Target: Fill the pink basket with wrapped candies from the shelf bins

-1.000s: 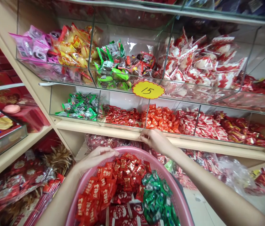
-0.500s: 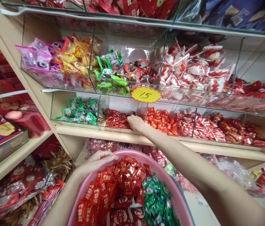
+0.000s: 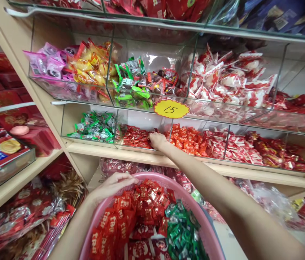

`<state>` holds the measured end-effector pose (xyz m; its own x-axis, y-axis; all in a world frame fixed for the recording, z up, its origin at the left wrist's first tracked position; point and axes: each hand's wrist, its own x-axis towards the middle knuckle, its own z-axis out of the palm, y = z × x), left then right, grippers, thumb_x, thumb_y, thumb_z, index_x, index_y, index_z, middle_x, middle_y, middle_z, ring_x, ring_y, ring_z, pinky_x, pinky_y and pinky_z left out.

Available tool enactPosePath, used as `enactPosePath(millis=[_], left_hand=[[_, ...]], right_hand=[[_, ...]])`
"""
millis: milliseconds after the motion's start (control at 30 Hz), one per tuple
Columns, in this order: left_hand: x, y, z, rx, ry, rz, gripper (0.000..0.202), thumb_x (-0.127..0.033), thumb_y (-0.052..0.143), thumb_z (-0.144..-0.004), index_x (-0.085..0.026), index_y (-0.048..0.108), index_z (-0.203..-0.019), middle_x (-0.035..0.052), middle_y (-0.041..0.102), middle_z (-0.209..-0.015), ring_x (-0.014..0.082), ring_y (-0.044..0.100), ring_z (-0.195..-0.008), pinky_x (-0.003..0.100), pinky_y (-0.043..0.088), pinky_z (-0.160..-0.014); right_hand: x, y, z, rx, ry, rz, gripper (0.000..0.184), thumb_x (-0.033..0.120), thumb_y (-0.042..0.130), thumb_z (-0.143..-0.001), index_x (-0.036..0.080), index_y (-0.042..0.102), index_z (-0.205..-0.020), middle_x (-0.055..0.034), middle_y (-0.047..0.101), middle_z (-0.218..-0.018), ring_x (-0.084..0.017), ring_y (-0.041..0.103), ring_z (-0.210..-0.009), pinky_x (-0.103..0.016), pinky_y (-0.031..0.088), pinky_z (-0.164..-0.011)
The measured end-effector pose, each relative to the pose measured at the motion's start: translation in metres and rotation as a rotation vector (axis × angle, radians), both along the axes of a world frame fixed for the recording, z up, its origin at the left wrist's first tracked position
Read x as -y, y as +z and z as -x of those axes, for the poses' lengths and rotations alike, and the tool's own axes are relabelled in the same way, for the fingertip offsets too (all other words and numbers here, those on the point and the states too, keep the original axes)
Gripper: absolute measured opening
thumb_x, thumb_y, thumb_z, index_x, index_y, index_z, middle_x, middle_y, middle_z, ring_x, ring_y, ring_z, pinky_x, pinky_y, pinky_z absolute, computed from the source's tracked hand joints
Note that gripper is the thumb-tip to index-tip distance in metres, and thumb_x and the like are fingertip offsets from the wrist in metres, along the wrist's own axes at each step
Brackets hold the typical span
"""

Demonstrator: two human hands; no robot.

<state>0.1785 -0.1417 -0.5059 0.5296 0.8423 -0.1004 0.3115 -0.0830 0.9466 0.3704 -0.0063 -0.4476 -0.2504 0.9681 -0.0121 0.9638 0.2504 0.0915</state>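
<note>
A pink plastic basket sits in front of me with wrapped candies inside: orange-red packets, shiny red pieces, dark red packets and green pieces. My left hand lies on its rim at the upper left, fingers stretched out and together; the thumb is hidden. Across the basket, my right hand reaches into a lower shelf compartment of small red wrapped candies. Its fingers are curled and partly hidden, so what they hold cannot be made out.
Clear dividers part the shelf's candies: green ones on the left, orange-red ones on the right. A yellow label reading 15 hangs on the upper shelf front. Bagged goods lie low at left; plastic bags sit at lower right.
The view has shifted slightly, so the shelves appear a little further right. My right hand stays in the red candy compartment and my left hand on the basket rim.
</note>
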Motion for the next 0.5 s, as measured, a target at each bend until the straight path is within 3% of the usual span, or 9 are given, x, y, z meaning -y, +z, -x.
enactPosePath(millis=[300,500], left_hand=[[0.0,-0.001,0.0,0.003,0.001,0.004,0.034,-0.042,0.052,-0.082,-0.017,0.069,-0.097,0.0054,0.068,-0.106,0.0213,0.057,-0.104,0.03,0.039,-0.095],[-0.001,-0.002,0.001,0.008,-0.005,0.006,0.034,-0.042,0.052,-0.082,-0.016,0.068,-0.098,0.0061,0.068,-0.106,0.0215,0.057,-0.104,0.031,0.039,-0.095]], right_hand=[[0.004,0.001,0.002,-0.002,0.013,-0.01,0.032,0.01,0.049,-0.081,0.01,0.06,-0.111,-0.0197,0.06,-0.113,-0.025,0.057,-0.105,-0.032,0.046,-0.084],[0.014,0.022,0.001,-0.019,0.035,-0.031,0.033,0.017,0.061,-0.075,0.011,0.061,-0.107,-0.0195,0.062,-0.108,-0.026,0.058,-0.104,-0.032,0.045,-0.084]])
